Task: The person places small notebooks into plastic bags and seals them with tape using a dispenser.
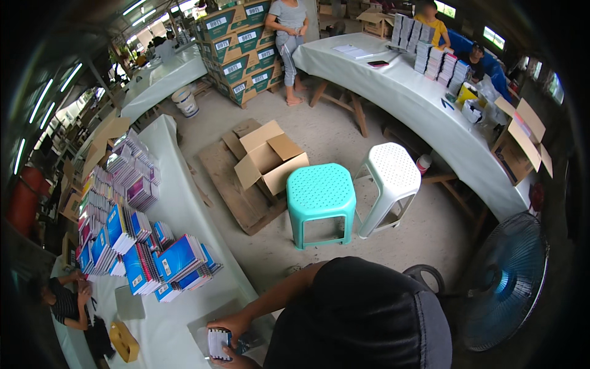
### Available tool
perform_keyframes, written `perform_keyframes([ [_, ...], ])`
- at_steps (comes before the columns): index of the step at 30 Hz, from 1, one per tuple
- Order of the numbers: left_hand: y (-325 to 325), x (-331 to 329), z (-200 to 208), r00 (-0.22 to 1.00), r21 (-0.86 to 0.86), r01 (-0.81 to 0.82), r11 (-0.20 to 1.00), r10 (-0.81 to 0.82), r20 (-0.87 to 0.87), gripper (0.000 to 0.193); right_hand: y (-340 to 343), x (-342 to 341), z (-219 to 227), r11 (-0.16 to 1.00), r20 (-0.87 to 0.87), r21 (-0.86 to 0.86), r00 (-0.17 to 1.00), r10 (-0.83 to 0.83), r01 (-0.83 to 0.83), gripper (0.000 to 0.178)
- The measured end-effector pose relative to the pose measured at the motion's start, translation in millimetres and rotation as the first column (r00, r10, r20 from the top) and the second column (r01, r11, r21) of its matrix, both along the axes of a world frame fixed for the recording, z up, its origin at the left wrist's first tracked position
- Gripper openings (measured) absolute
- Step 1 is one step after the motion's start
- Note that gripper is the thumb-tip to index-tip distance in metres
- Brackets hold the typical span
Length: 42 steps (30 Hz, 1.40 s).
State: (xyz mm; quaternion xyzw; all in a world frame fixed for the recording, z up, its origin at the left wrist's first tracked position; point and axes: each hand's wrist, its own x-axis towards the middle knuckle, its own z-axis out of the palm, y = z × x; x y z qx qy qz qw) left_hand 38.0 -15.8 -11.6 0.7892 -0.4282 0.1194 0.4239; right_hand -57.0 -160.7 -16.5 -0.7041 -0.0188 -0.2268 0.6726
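White-faced, with a row of dark teeth at one end and blue along a side, a small pad (219, 345) was held between two bare hands near the lower edge of the view. Its upper end was clasped by the right hand (232, 323), the fingers curled around it; its lower end was pinched by the left hand (236, 363), which was partly cut off, the thumb laid close to a corner. The pad's longer axis was set from one hand toward the other, so neither hand could be called nearer. Whether one pad or a thin stack was gripped could not be told.

Just beside the hands, something clear and glossy (252, 340) was seen. Farther along the pale-covered table (169, 323), blue notebooks (178, 258) were piled, well apart from the grip, and a yellow container (124, 341) was placed across from it, near a co-worker (67, 301). Behind the table, a turquoise stool (321, 187) and a white stool (393, 169) were stood side by side.
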Motion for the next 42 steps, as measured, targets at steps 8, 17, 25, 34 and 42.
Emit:
perform_keyframes([
  [8,-5.7,-10.0,15.4,0.985,0.162,-0.136,0.977,0.116,0.131,0.056,-10.2,0.7,3.5,0.998,0.021,0.0,0.998,-0.067,0.067,0.09],
  [17,-13.5,-21.2,54.3,0.977,0.212,-0.207,0.955,0.194,0.084,0.046,-17.5,23.5,10.1,0.997,0.093,-0.068,0.995,-0.041,0.047,0.081],
  [25,-21.2,-21.1,55.4,0.994,0.073,-0.108,0.991,0.105,0.038,0.045,-7.5,39.6,9.1,0.997,0.19,-0.028,0.979,-0.07,0.077,0.07],
  [34,-28.2,-20.1,55.6,0.999,-0.04,-0.044,0.998,0.044,-0.008,0.044,-15.1,43.5,-2.3,0.99,0.15,-0.048,0.981,-0.121,0.129,0.07],
  [42,-22.6,1.2,71.9,0.991,-0.077,0.045,0.996,-0.054,-0.121,0.037,-18.1,54.1,-11.6,0.997,0.053,-0.02,0.996,-0.068,0.069,0.073],
])
